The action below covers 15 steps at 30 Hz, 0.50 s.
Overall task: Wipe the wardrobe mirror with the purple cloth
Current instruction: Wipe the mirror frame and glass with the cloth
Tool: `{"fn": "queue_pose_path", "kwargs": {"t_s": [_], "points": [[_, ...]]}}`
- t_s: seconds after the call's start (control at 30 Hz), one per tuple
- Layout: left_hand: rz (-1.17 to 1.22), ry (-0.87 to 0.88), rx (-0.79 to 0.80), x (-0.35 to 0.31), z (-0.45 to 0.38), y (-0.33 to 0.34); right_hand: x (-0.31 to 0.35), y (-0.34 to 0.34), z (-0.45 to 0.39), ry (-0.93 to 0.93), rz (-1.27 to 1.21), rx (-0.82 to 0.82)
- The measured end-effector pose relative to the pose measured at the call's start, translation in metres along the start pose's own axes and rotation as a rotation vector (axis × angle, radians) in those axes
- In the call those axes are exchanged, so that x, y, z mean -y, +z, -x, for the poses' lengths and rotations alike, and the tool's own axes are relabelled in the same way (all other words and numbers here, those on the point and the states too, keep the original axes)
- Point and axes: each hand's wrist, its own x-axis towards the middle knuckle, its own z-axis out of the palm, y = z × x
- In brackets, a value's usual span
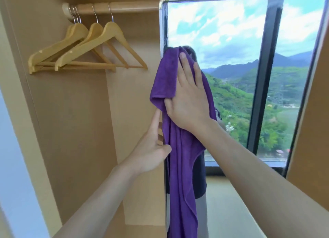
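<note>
My right hand [187, 95] presses the purple cloth [178, 149] flat-palmed against the mirror [231, 60] near its left edge while my left hand [151, 149] loosely grips the frame, so the unpinched, dangling cloth could slip.

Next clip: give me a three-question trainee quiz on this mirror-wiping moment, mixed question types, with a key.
1. True or false: the right hand presses the purple cloth flat against the mirror.
2. Which hand steadies the mirror's left edge? A) left hand B) right hand
3. Fill in: the wooden hangers hang from the ___.

Key: 1 true; 2 A; 3 rail
</note>
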Motion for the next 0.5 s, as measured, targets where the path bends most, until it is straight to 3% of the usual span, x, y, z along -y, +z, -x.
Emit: {"fn": "queue_pose_path", "kwargs": {"t_s": [0.2,0.33,0.5], "points": [[0.133,0.0,-0.042,0.004,0.001,0.009,0.032,0.053,0.15,-0.066,-0.058,0.19],[0.066,-0.005,-0.093,0.009,0.004,0.016,0.035,0.078,0.217,-0.044,-0.038,0.281],[0.02,0.025,-0.138,0.01,0.008,0.031,0.022,0.08,0.253,0.247,-0.124,0.285]]}}
